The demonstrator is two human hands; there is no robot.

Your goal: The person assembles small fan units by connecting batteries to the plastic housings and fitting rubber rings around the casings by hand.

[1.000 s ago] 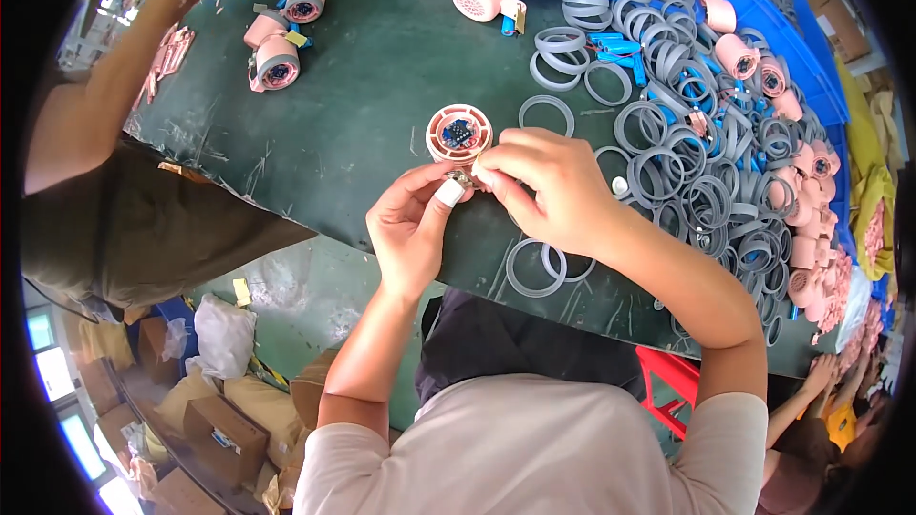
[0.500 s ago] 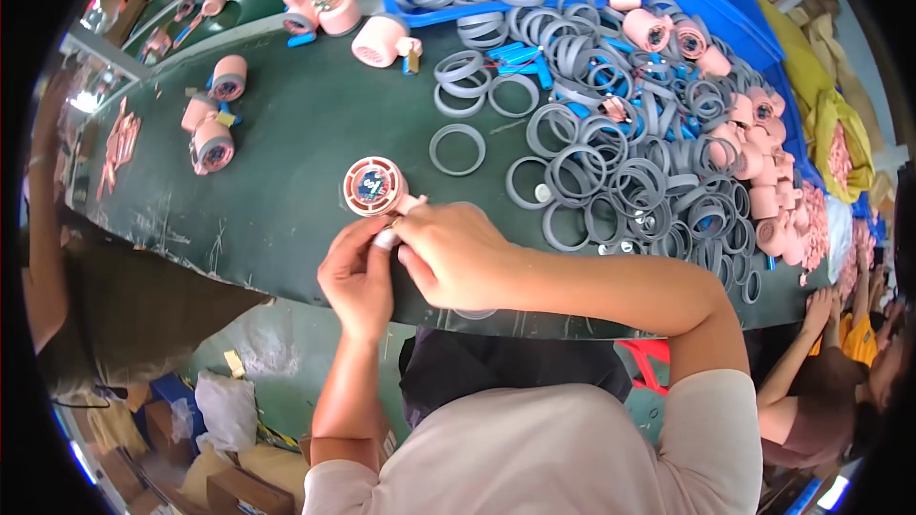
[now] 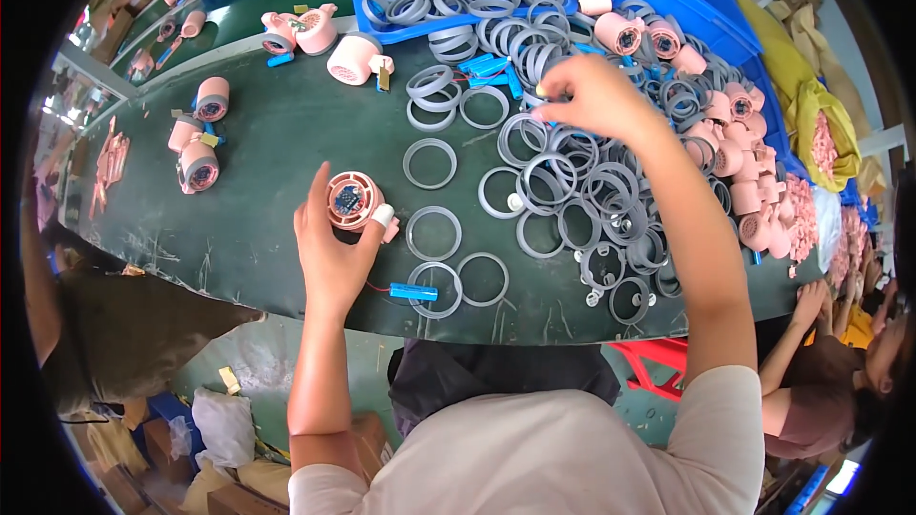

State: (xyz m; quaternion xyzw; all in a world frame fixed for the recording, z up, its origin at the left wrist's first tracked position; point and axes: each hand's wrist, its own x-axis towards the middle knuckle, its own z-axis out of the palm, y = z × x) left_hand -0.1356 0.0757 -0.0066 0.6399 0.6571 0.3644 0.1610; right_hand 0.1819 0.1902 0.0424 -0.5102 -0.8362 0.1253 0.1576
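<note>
My left hand (image 3: 331, 253) grips a round pink fan housing (image 3: 369, 185) between thumb and fingers, just above the green table. A circuit board shows in the housing's ringed face, and a white cover is on my thumb tip. From beneath this hand a thin red wire runs to a blue cylindrical battery (image 3: 413, 293), which lies across a grey ring (image 3: 434, 307). Over the heap of grey rings (image 3: 611, 193), my right hand (image 3: 601, 95) hovers with thumb and fingers curled but apart, and nothing visible between them. Blue batteries (image 3: 490, 69) lie beside its fingertips.
Blue bins (image 3: 420, 29) of grey rings stand along the far side. Pink housings (image 3: 754, 186) are heaped at the right; finished-looking ones (image 3: 354, 58) stand far left. Small pink parts (image 3: 112, 164) lie near the left edge. Another person's hand (image 3: 811, 303) rests at the right edge.
My right hand has left the housing and moved up and right to the ring heap. My left hand has shifted its hold around the housing. The battery and nearby rings are now uncovered.
</note>
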